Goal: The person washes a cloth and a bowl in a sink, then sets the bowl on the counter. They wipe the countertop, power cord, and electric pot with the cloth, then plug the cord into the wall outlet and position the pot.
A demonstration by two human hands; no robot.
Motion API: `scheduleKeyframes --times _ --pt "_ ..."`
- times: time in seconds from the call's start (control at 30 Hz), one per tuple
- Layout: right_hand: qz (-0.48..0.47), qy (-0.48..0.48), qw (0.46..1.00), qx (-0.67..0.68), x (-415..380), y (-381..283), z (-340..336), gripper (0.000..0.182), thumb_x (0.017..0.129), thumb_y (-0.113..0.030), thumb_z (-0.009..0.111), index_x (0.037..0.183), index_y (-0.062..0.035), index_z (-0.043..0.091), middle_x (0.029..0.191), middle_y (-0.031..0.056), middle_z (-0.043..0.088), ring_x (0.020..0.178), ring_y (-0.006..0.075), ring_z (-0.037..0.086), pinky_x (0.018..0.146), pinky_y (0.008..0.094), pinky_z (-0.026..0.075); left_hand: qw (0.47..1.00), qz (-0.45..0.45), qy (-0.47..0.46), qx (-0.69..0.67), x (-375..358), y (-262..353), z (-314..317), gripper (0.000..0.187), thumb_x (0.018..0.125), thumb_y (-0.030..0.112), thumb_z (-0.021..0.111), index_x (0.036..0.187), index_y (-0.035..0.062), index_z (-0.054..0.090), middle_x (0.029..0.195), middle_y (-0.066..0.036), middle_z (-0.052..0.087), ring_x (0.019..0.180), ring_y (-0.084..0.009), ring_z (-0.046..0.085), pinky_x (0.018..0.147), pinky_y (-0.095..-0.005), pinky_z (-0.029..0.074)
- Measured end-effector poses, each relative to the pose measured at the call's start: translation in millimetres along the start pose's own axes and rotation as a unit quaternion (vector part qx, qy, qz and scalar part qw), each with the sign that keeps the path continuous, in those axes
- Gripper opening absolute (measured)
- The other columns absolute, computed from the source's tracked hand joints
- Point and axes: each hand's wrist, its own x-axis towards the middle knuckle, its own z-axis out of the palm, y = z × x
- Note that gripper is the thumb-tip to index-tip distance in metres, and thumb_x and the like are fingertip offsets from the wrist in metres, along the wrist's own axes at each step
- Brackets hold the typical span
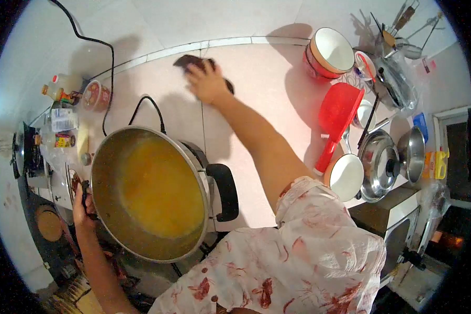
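A large pot (102, 209) with yellow-orange soup in it fills the left middle of the view. My left hand (83, 205) is closed around the pot's left handle (87, 199). Out on the pink tiled counter (251, 68), near the wall, my right hand (208, 83) lies with its fingers spread over a dark cloth (188, 62). Part of the cloth shows beyond the fingertips, and a dark bit shows beside the wrist. The pot's black right handle (224, 192) is untouched.
At the right stand stacked bowls (332, 52), a red strainer (340, 107), a white bowl (345, 178), a steel lid (377, 167) and a steel basin (412, 154). Bottles and a plastic tub (96, 96) are at the left. A black cable (112, 68) runs behind the pot.
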Motion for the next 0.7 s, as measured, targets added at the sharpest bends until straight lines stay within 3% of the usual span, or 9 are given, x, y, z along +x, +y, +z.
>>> scheduleKeyframes --times 0.17,0.23,0.33,0.43,0.5,0.6,0.63,0.67,0.7 --pt "0.169 0.076 0.979 -0.084 -37 89 -30 0.049 0.085 -0.042 0.042 0.126 -0.0164 0.043 0.138 0.0079 0.031 0.125 0.0389 0.024 0.1 0.0585 0.017 1.0 0.015 -0.022 0.015 -4 3 9 0.028 0.089 0.039 0.047 0.076 0.0146 0.051 0.047 0.009 0.037 0.034 -0.0021 0.028 0.032 -0.0175 0.02" --pt "0.249 0.091 0.959 -0.099 -66 110 -37 0.049 0.085 -0.043 0.041 0.125 -0.0141 0.043 0.139 0.0094 0.028 0.125 0.0413 0.024 0.099 0.0588 0.017 0.998 0.01 0.039 0.046 -3 2 5 0.026 0.09 0.037 0.047 0.077 0.0139 0.051 0.047 0.009 0.038 0.034 -0.0018 0.028 0.032 -0.0175 0.02" --pt "0.343 0.126 0.924 -0.117 -111 97 -44 0.053 0.084 -0.042 0.044 0.127 -0.0102 0.04 0.141 0.0105 0.024 0.123 0.0442 0.025 0.098 0.0589 0.018 0.999 0.043 0.021 0.024 -3 0 7 0.024 0.09 0.034 0.048 0.078 0.0132 0.051 0.048 0.008 0.039 0.034 -0.0025 0.028 0.032 -0.0173 0.021" --pt "0.361 0.102 0.918 -0.132 -158 60 -49 0.054 0.083 -0.038 0.047 0.128 -0.0081 0.038 0.141 0.0104 0.025 0.124 0.0427 0.025 0.099 0.0566 0.018 1.0 0.025 -0.002 0.009 6 -4 -6 0.022 0.089 0.032 0.048 0.081 0.0119 0.051 0.048 0.007 0.039 0.034 -0.0033 0.029 0.032 -0.0172 0.021" --pt "0.298 0.05 0.946 -0.12 -188 26 -60 0.049 0.084 -0.028 0.046 0.128 -0.0078 0.038 0.139 0.0096 0.028 0.125 0.0391 0.027 0.101 0.0506 0.021 0.999 0.035 -0.019 0.015 11 -7 -14 0.022 0.089 0.033 0.049 0.081 0.0131 0.052 0.049 0.008 0.039 0.035 -0.0027 0.03 0.031 -0.0168 0.023" --pt "0.181 0.039 0.983 0.001 -226 -22 -66 0.036 0.08 -0.009 0.046 0.116 -0.0056 0.051 0.129 0.0093 0.043 0.12 0.0333 0.037 0.097 0.0439 0.031 0.998 0.05 -0.039 0.001 19 -10 -20 0.021 0.088 0.033 0.049 0.083 0.0134 0.052 0.049 0.009 0.038 0.035 -0.0017 0.031 0.029 -0.0157 0.024" --pt "0.156 0.046 0.976 0.143 -234 -32 -75 0.035 0.077 -0.003 0.048 0.112 -0.0039 0.052 0.125 0.0105 0.046 0.114 0.0329 0.042 0.096 0.0425 0.033 0.998 0.047 -0.045 -0.017 20 -11 -20 0.02 0.089 0.032 0.049 0.085 0.0124 0.052 0.049 0.008 0.037 0.034 -0.0014 0.03 0.028 -0.0151 0.024" --pt "0.128 0.054 0.949 0.282 -238 -39 -86 0.034 0.074 0.003 0.051 0.108 -0.0023 0.054 0.121 0.0117 0.05 0.109 0.0325 0.048 0.095 0.041 0.034 0.998 0.046 -0.047 -0.014 21 -10 -20 0.02 0.089 0.032 0.049 0.085 0.0124 0.052 0.049 0.008 0.037 0.034 -0.0014 0.03 0.028 -0.0151 0.024" --pt "0.218 0.108 0.898 0.367 -234 -47 -95 0.033 0.074 0.004 0.051 0.106 -0.0017 0.055 0.117 0.0124 0.052 0.107 0.0314 0.05 0.095 0.0407 0.035 0.997 0.039 -0.065 -0.025 22 -10 -21 0.02 0.089 0.031 0.049 0.085 0.0122 0.052 0.049 0.008 0.038 0.035 -0.0014 0.03 0.029 -0.015 0.025"
